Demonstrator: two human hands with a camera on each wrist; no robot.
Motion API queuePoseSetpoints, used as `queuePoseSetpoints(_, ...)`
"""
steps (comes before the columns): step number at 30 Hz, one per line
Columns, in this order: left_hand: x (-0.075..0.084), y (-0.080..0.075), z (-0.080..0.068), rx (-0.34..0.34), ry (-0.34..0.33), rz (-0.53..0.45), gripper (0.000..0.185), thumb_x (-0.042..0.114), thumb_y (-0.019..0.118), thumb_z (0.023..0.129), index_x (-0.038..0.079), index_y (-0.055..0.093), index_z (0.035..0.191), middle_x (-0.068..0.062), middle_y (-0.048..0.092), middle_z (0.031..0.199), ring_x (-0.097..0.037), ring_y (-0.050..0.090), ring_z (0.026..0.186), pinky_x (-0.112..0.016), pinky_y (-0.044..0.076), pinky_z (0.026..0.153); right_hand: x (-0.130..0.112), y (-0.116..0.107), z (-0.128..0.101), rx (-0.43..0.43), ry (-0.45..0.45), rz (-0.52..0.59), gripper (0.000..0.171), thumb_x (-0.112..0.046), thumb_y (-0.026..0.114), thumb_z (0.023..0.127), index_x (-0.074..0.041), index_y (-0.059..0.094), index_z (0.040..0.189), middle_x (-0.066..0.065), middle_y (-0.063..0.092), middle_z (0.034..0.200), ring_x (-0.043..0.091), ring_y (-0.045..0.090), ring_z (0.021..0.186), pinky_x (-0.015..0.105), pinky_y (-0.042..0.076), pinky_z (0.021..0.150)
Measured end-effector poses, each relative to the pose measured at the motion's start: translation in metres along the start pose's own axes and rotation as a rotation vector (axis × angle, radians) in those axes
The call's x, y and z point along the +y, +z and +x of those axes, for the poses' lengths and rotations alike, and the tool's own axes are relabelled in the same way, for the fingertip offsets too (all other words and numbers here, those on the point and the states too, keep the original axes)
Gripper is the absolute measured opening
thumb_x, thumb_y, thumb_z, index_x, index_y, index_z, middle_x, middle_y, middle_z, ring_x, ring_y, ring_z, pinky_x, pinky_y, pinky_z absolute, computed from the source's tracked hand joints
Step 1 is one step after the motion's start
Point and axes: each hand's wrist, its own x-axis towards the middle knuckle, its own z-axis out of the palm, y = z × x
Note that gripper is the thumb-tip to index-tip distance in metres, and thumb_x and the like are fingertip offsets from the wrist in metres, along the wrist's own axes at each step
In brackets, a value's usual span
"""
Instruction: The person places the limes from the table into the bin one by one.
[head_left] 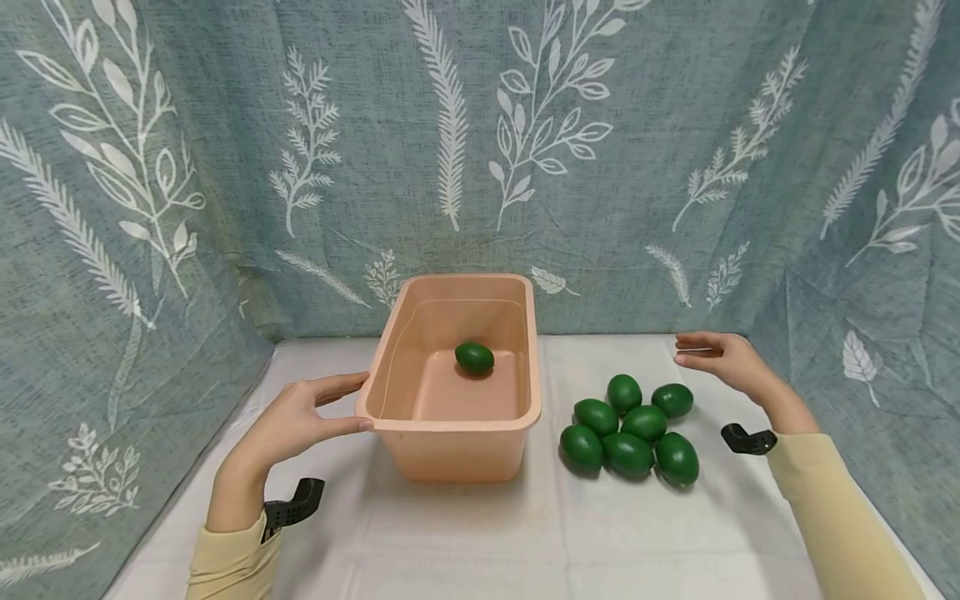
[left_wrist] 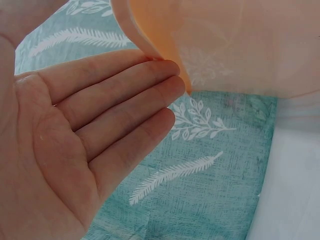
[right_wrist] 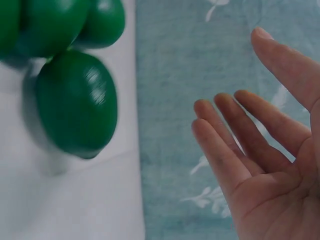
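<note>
A peach-coloured plastic bin [head_left: 465, 454] stands on the white table, and one green lime [head_left: 475, 357] lies inside it. My left hand [head_left: 307, 417] touches the bin's near left corner, thumb at the front rim and fingers at the left side. In the left wrist view, its fingers [left_wrist: 120, 95] are straight and close together, fingertips right at the bin's rim [left_wrist: 135, 30]. My right hand [head_left: 723, 358] is held in the air behind and to the right of a group of several limes [head_left: 628, 455]. The right wrist view shows its fingers [right_wrist: 220, 155] extended, apart from the nearest lime [right_wrist: 77, 102].
Behind the table hangs a blue-green curtain [head_left: 480, 167] with white leaf prints, which also runs along both sides. The white tablecloth [head_left: 465, 533] reaches to its foot. Black wrist cameras [head_left: 296, 504] sit on both forearms.
</note>
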Motion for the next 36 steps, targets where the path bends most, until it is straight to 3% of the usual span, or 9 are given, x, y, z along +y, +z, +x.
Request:
queuePoseSetpoints(22, 0.003, 0.002, -0.001, -0.007, -0.001, -0.007, 0.066, 0.046, 0.074, 0.079, 0.018, 0.054, 0.135, -0.004, 0.056, 0.136, -0.032, 0.049, 0.128, -0.055, 0.043, 0.101, 0.072, 0.016, 0.004, -0.096, 0.033, 0.009, 0.073, -0.037, 0.067, 0.088, 0.0, 0.039, 0.143, 0.027, 0.043, 0.141, 0.044, 0.041, 0.13, 0.055, 0.043, 0.101)
queuePoseSetpoints(29, 0.003, 0.002, 0.0, -0.008, -0.004, -0.014, 0.066, 0.047, 0.074, 0.079, 0.018, 0.055, 0.135, -0.003, 0.056, 0.136, -0.031, 0.048, 0.129, -0.055, 0.042, 0.102, 0.077, 0.024, 0.003, -0.117, -0.007, 0.007, 0.069, -0.03, 0.07, 0.086, 0.001, 0.042, 0.141, 0.026, 0.044, 0.141, 0.045, 0.047, 0.125, 0.054, 0.045, 0.098)
queuePoseSetpoints(36, 0.003, 0.001, -0.001, -0.003, -0.001, -0.015, 0.066, 0.046, 0.074, 0.079, 0.018, 0.055, 0.135, -0.003, 0.056, 0.136, -0.031, 0.049, 0.129, -0.054, 0.042, 0.102, 0.078, 0.033, 0.005, -0.131, -0.004, 0.012, 0.07, -0.029, 0.073, 0.084, -0.001, 0.043, 0.141, 0.025, 0.044, 0.141, 0.041, 0.052, 0.121, 0.039, 0.051, 0.092)
